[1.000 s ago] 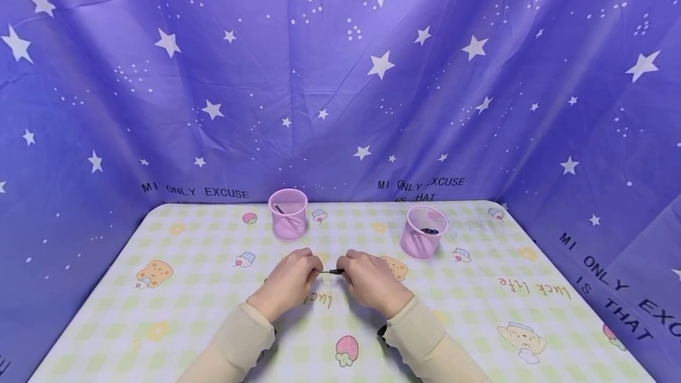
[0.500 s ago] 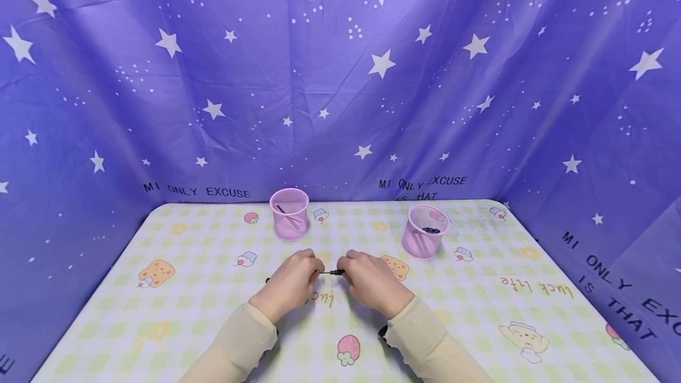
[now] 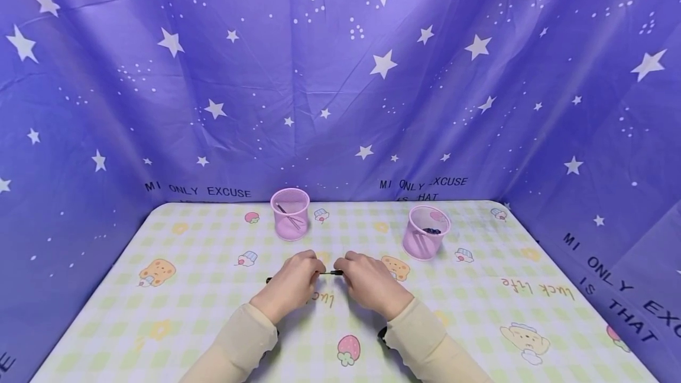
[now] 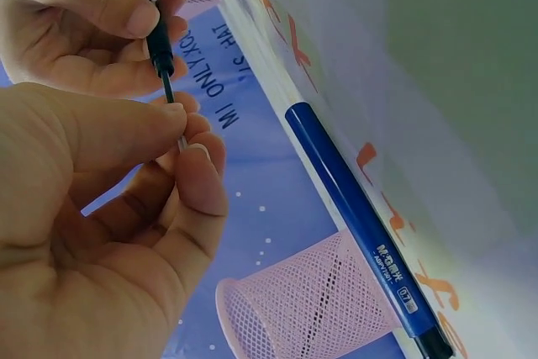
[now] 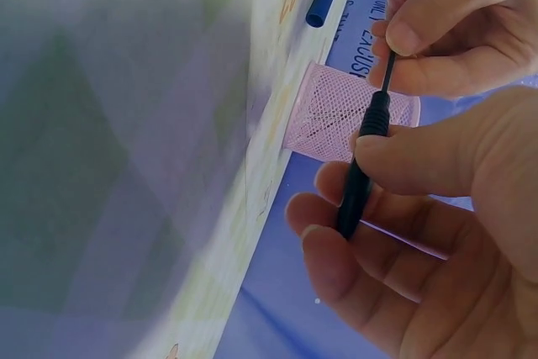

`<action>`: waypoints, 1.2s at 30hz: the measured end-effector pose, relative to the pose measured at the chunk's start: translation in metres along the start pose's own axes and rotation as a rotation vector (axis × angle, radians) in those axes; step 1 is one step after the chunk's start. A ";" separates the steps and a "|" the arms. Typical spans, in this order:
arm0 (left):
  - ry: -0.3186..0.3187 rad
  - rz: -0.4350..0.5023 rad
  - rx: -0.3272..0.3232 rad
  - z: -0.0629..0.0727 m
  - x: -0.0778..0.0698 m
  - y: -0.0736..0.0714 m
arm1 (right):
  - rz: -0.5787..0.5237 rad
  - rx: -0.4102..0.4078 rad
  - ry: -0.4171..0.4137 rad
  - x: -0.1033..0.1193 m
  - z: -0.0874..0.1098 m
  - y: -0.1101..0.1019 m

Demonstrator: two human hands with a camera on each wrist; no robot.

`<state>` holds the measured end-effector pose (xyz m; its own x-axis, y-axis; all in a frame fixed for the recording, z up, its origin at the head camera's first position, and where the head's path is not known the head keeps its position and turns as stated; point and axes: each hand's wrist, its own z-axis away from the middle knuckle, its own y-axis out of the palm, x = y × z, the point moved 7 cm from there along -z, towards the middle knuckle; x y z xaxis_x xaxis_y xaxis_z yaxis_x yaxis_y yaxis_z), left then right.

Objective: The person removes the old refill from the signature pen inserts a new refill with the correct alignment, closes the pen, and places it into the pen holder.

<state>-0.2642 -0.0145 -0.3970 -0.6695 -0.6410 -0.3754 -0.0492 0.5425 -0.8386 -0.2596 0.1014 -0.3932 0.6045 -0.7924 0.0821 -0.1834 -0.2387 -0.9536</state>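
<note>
Both hands meet over the middle of the table in the head view. My right hand (image 3: 375, 282) holds a black, tapered pen grip section (image 5: 360, 182) with ribs at one end, between thumb and fingers. A thin pen refill (image 4: 168, 90) runs out of its ribbed end. The thumb and fingertips of my left hand (image 3: 287, 285) pinch that refill, which shows for a short length between the two hands. A blue pen barrel (image 4: 349, 208) with printed lettering and a black end lies on the table by my left hand, mostly hidden behind it in the head view.
Behind the left hand stands a pink mesh cup (image 3: 289, 223) with thin sticks inside. Another pink mesh cup (image 3: 422, 241), at the back right, holds dark small pieces. A checked cloth (image 3: 452, 336) covers the table; a blue starry curtain (image 3: 340, 75) surrounds it.
The hands keep the same hold on the grip section and refill with barely any motion. The head view has shifted very slightly.
</note>
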 end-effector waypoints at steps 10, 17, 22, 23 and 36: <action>0.001 -0.008 0.000 0.000 -0.002 -0.002 | -0.018 0.012 -0.011 0.003 0.000 0.001; 0.001 -0.009 0.014 0.000 -0.005 -0.002 | -0.020 0.010 -0.014 0.004 0.000 0.002; 0.005 -0.005 0.016 0.001 -0.005 -0.002 | -0.021 0.011 -0.020 0.006 0.000 0.003; 0.007 -0.004 0.018 0.001 -0.005 -0.002 | -0.020 0.010 -0.020 0.007 0.000 0.003; 0.031 0.004 0.025 0.000 -0.008 -0.002 | -0.032 -0.010 -0.024 0.009 0.000 0.001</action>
<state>-0.2583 -0.0105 -0.3919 -0.6927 -0.6209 -0.3669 -0.0281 0.5315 -0.8466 -0.2543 0.0939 -0.3935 0.6284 -0.7707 0.1054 -0.1710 -0.2691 -0.9478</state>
